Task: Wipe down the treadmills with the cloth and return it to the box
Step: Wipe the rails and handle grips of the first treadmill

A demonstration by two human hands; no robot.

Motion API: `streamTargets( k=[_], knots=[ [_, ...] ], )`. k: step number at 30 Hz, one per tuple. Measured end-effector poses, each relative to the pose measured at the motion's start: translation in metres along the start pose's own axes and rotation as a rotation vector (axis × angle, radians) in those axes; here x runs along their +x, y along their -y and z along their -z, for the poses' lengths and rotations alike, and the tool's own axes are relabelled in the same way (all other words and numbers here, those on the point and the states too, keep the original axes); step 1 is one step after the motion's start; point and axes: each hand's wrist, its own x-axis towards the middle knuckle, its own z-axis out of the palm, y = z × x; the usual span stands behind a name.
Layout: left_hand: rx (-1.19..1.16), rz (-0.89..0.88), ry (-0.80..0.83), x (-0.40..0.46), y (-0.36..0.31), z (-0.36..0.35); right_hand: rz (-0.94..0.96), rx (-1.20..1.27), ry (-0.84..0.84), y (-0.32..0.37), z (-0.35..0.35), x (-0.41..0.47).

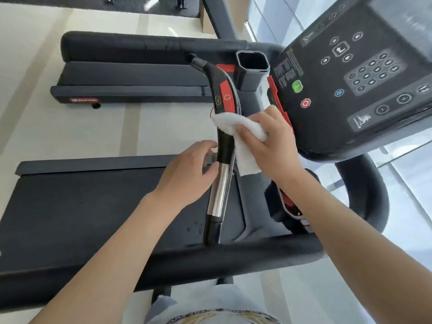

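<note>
I look down on a black treadmill [70,206] from its side. Its left handrail [222,160] is black with a red panel and a chrome grip section. My right hand [273,146] grips a white cloth [243,146] and holds it wrapped over the handrail just below the red panel; a loose corner of cloth hangs down to the right of the rail. My left hand [189,174] touches the rail at the top of the chrome section, fingers loosely curved, thumb against the metal. No box is in view.
The console [350,78] with keypad, green and red buttons rises at the right. A black cup holder [252,64] sits beside it. A second treadmill [131,73] stands further off across a strip of pale floor [70,127]. Glass wall at far right.
</note>
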Motion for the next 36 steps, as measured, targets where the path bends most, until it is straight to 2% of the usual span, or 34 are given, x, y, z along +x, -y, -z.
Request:
streamTargets(
  k=[4, 9, 17, 27, 32, 36],
  knots=[
    [-0.027, -0.018, -0.026, 0.028, -0.001, -0.013, 0.011, -0.088, -0.112, -0.006, -0.012, 0.072],
    [-0.153, 0.027, 0.021, 0.025, 0.011, -0.023, -0.077, -0.176, 0.059, -0.023, -0.057, 0.11],
    [-0.141, 0.002, -0.006, 0.039, 0.013, -0.021, 0.001, -0.198, 0.068, -0.017, -0.057, 0.057],
    [-0.169, 0.02, -0.012, 0.042, 0.013, -0.023, -0.03, -0.47, 0.165, -0.035, -0.098, 0.213],
    [-0.16, 0.015, -0.014, 0.042, 0.013, -0.024, -0.027, -0.463, 0.221, -0.036, -0.104, 0.227],
    [-0.174, 0.012, -0.018, 0.041, 0.011, -0.025, -0.031, -0.441, 0.217, -0.036, -0.092, 0.199]
  ],
)
